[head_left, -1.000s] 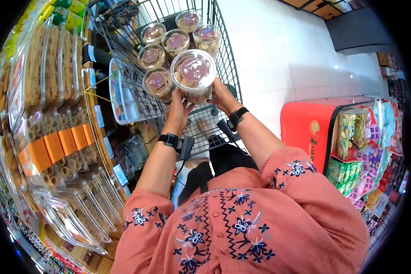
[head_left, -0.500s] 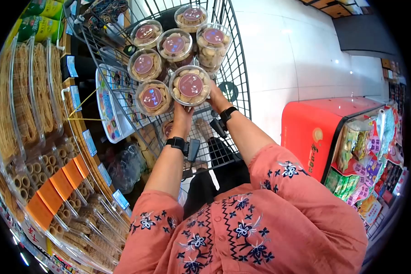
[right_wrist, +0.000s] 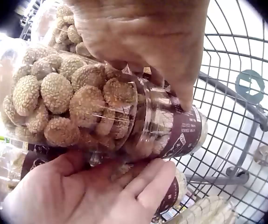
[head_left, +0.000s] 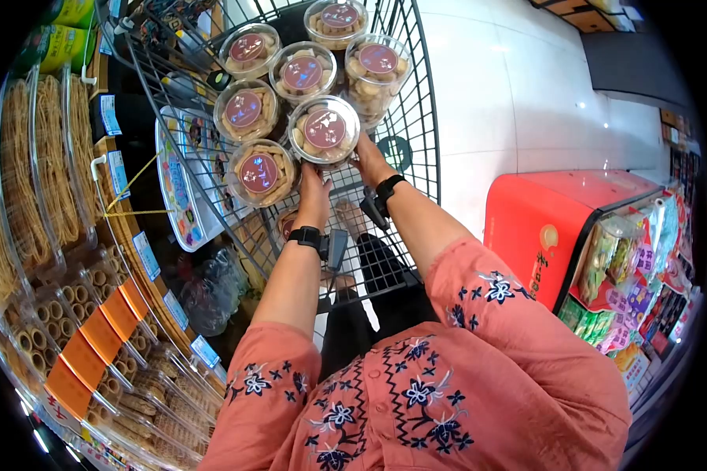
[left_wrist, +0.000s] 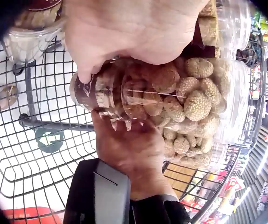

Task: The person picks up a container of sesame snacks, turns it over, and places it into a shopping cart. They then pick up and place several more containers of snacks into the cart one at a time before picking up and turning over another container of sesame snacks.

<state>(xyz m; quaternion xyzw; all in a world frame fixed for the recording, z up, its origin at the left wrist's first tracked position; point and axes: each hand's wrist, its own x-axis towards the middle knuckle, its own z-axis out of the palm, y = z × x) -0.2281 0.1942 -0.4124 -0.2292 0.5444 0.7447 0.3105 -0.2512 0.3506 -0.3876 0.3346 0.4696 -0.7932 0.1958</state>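
Jar (head_left: 324,129) gripped by both hands (head_left: 314,195) (head_left: 372,163) has other jars (head_left: 246,110) alongside, room toward cart's right rim (head_left: 437,157).

The shopping cart (head_left: 434,118) is a dark wire grid; the clear jar (right_wrist: 101,105) toward its near edge shows a white-printed maroon label (head_left: 324,129) and tan, speckled contents (right_wrist: 55,95). Beyond the right edge, the display stand (head_left: 554,206) is red; the coral shirt (head_left: 495,369) carries navy-and-white floral embroidery (head_left: 418,388).

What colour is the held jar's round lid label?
The label is maroon with pale markings, best seen in the head view.
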